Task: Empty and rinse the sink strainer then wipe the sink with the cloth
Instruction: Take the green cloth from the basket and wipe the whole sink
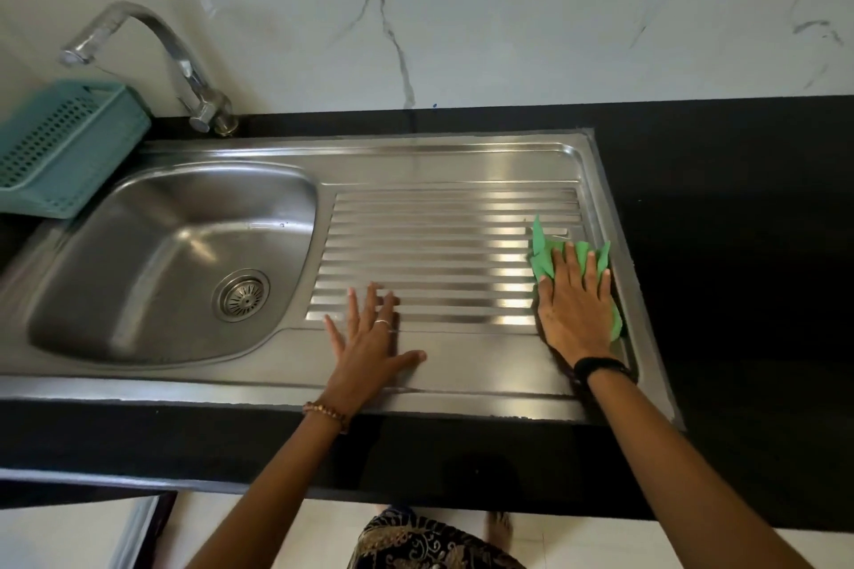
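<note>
A stainless steel sink (175, 254) with a ribbed drainboard (443, 245) is set in a black counter. The round metal strainer (242, 295) sits in the drain hole of the basin. My right hand (575, 305) lies flat on a green cloth (540, 256), pressing it onto the right end of the drainboard. My left hand (369, 337) rests flat with fingers spread on the front of the drainboard, holding nothing.
A chrome tap (185, 60) stands behind the basin, its spout pointing left. A teal perforated plastic basket (60, 148) sits at the sink's back left corner. Black counter (739, 245) extends to the right, with a marble wall behind.
</note>
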Demonstrator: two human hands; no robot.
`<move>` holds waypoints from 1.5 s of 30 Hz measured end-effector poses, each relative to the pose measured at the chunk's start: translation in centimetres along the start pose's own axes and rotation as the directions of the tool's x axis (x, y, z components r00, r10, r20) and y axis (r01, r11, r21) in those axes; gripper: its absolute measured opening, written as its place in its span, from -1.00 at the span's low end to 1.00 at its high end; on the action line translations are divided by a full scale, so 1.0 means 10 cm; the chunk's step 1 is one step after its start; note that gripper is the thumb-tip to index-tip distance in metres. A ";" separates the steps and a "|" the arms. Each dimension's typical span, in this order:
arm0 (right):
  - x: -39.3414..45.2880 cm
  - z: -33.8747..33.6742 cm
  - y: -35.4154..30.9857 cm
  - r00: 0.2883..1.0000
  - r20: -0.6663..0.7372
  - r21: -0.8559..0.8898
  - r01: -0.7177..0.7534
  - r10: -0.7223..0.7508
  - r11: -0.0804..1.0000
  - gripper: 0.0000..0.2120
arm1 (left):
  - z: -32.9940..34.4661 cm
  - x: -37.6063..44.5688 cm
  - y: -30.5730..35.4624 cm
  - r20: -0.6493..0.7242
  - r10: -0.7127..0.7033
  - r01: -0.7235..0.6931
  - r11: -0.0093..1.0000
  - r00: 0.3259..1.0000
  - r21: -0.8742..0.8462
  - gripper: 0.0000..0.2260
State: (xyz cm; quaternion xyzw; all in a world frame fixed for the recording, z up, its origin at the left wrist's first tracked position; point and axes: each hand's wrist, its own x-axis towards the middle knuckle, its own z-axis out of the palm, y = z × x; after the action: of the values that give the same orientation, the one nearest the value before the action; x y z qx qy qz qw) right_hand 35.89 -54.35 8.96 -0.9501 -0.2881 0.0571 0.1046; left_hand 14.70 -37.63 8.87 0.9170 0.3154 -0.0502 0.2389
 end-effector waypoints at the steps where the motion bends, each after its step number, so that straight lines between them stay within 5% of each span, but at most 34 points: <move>1: 0.04 0.00 -0.10 1.000 -0.009 0.029 -0.019 0.019 0.999 -0.49 | -0.06 -0.02 -0.13 -0.012 -0.057 0.057 0.998 0.998 -0.003 -0.15; 6: 0.05 0.23 -0.95 0.991 0.008 0.075 0.132 -0.133 0.988 -0.48 | -0.29 -0.22 -0.65 0.008 -0.340 0.339 0.936 0.940 -0.099 -0.13; 14: 0.10 0.56 -2.50 0.889 0.114 0.104 0.433 -0.443 0.895 -0.50 | -0.25 -0.31 -0.75 0.020 -0.347 0.347 0.934 0.938 -0.087 -0.18; 20: -0.04 0.65 -2.71 0.693 0.191 0.065 0.698 -0.695 0.713 -0.56 | -0.18 -0.30 -0.76 -0.024 -0.322 0.321 0.946 0.946 -0.052 -0.15; 26: -0.11 0.52 -2.10 0.785 0.149 0.134 0.586 -0.601 0.799 -0.53 | -0.14 -0.26 -0.68 -0.056 -0.329 0.323 0.942 0.943 -0.091 -0.20; 35: -0.16 0.11 -0.38 0.966 0.044 0.038 0.255 -0.256 0.966 -0.50 | 0.27 -0.13 0.49 0.086 0.037 -0.034 0.999 0.996 -0.026 -0.12; 39: -0.19 -0.05 0.12 0.993 0.028 0.011 0.117 -0.117 0.993 -0.48 | 0.35 -0.15 0.86 0.162 0.046 -0.045 0.999 0.986 -0.007 -0.15; 45: -0.43 -0.02 0.11 0.999 -0.049 0.005 -0.013 0.014 1.000 -0.48 | 0.22 -0.24 0.56 0.045 0.007 -0.008 1.000 0.999 0.005 -0.15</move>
State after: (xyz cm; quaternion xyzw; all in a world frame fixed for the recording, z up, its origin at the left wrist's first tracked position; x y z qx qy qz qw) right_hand 32.96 -57.69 9.06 -0.9529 -0.2789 0.0351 0.1135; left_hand 16.34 -43.81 9.79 0.9174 0.3065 -0.0705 0.2439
